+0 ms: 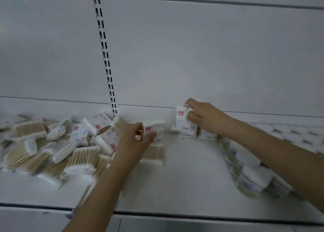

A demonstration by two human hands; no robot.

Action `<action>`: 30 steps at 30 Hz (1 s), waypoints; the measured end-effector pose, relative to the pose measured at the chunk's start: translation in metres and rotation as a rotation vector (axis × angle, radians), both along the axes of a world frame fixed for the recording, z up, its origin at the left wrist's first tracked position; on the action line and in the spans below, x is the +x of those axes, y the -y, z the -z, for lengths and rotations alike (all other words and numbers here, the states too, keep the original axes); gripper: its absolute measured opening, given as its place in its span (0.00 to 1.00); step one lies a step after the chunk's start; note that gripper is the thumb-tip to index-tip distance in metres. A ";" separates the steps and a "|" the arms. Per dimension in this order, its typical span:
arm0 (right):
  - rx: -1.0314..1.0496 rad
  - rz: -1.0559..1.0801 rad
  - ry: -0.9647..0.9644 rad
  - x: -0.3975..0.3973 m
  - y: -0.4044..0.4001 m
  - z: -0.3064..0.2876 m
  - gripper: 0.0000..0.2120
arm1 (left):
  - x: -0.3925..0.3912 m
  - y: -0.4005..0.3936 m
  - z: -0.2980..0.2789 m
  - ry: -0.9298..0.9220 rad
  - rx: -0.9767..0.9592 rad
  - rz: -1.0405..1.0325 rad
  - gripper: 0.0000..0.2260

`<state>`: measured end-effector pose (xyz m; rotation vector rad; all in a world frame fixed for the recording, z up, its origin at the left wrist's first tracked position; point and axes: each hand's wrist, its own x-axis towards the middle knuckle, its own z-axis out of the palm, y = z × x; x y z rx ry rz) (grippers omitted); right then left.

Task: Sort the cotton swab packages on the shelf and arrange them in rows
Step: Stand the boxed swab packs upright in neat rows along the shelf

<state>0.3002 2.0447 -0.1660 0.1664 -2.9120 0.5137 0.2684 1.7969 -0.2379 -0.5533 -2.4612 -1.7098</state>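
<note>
a person's two bare arms reach over a white shelf (184, 179) with a white back panel (192, 56) and a slotted upright (105, 56). on the left of the shelf lies a loose, jumbled pile of cotton swab packages (52, 149), clear packs showing wooden sticks and white tips, some with small red labels. the left hand (135, 140) is at the right edge of the pile, its fingers (150, 136) grasping an upright package (156, 128) by its left side; another package (154, 154) lies flat just near of it. further right, by the back panel, the right hand (205, 116) has its fingers clenched on the top of a package with a red label (182, 121), held upright and touching a short row of standing packages (198, 133). near and to the right, partly under the right forearm, runs a curved line of round containers (249, 177) with white tops and green and purple labels; motion blur hides the print. the far right of the shelf shows rows of white round lids (289, 131).
</note>
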 end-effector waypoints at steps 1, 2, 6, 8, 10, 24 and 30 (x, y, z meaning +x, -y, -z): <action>-0.015 0.042 -0.002 0.006 -0.013 0.000 0.04 | -0.002 -0.012 0.000 -0.011 -0.036 0.037 0.02; -0.036 0.083 0.010 0.013 -0.024 0.001 0.05 | -0.004 -0.025 0.001 0.001 -0.058 0.072 0.03; 0.012 0.145 0.100 0.030 -0.053 0.014 0.11 | -0.014 -0.074 0.010 0.177 -0.097 0.104 0.06; 0.087 0.132 0.101 0.034 -0.060 0.018 0.10 | -0.020 -0.092 0.013 0.210 -0.105 0.099 0.09; 0.155 0.130 0.080 0.035 -0.066 0.020 0.10 | -0.026 -0.106 0.016 0.218 -0.104 0.108 0.11; 0.289 0.272 -0.062 0.019 -0.078 0.045 0.04 | -0.029 -0.129 0.034 0.097 -0.091 0.036 0.12; 0.424 0.272 -0.050 0.012 -0.077 0.043 0.05 | -0.027 -0.130 0.036 0.141 -0.160 0.064 0.13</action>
